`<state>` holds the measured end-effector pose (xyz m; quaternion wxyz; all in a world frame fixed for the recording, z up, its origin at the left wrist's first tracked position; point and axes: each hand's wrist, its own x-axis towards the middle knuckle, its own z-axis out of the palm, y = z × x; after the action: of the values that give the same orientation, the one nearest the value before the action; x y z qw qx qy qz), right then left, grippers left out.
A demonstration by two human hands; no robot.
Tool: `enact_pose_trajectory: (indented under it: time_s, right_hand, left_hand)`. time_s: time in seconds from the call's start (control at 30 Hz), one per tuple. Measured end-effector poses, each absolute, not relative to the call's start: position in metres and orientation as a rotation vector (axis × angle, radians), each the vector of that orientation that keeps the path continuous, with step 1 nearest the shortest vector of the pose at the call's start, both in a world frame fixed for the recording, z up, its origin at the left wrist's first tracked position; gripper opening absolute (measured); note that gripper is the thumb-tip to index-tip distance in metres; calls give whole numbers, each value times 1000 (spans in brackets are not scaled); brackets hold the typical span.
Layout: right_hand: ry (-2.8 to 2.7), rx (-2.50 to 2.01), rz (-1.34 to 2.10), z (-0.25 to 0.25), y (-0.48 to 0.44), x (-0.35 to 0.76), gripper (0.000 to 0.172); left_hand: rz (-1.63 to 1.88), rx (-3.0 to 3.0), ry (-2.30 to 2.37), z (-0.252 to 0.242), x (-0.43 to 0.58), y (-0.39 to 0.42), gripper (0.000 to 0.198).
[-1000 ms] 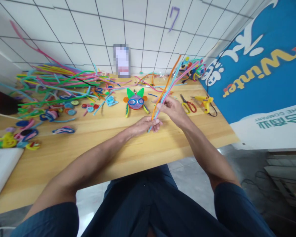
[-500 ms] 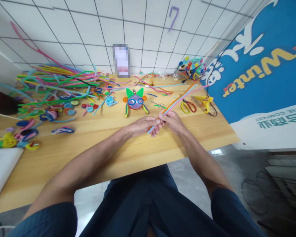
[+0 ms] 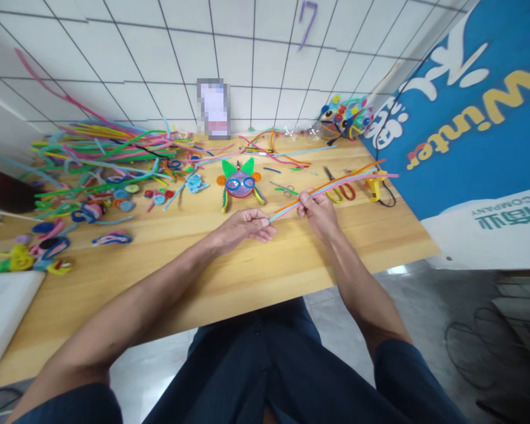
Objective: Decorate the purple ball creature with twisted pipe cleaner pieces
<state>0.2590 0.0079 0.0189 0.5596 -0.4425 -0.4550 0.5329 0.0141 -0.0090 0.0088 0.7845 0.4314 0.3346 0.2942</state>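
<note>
My right hand (image 3: 318, 207) is closed round a small bundle of pipe cleaners (image 3: 344, 181), orange, pink and light blue, lying almost level and pointing right over the wooden table (image 3: 168, 259). My left hand (image 3: 247, 224) rests just left of the bundle's near end, fingers loosely curled and close to its tip; whether they pinch it I cannot tell. Behind the hands sits a purple pipe-cleaner figure (image 3: 239, 182) with green ears and blue glasses.
A big heap of coloured pipe cleaners (image 3: 101, 153) and coiled pieces covers the table's back left. Red-handled scissors (image 3: 342, 188) and a yellow glue gun (image 3: 374, 185) lie to the right, under the bundle. A white pad (image 3: 4, 306) is at the left edge. A blue banner (image 3: 468, 118) stands on the right.
The bundle has swung down from nearly upright to almost level, pointing right. My right hand slid right along it, and my left hand dropped away toward its near end.
</note>
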Motion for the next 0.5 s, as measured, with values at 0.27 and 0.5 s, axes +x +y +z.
enact_pose_trajectory:
  time_s: [0.27, 0.5]
  right_hand:
    - [-1018, -1011, 1370, 21, 1, 252, 57]
    - [-996, -1034, 1366, 19, 0, 249, 56]
  left_hand:
    - [697, 940, 709, 2, 17, -10, 51]
    - [720, 941, 637, 1, 19, -12, 60]
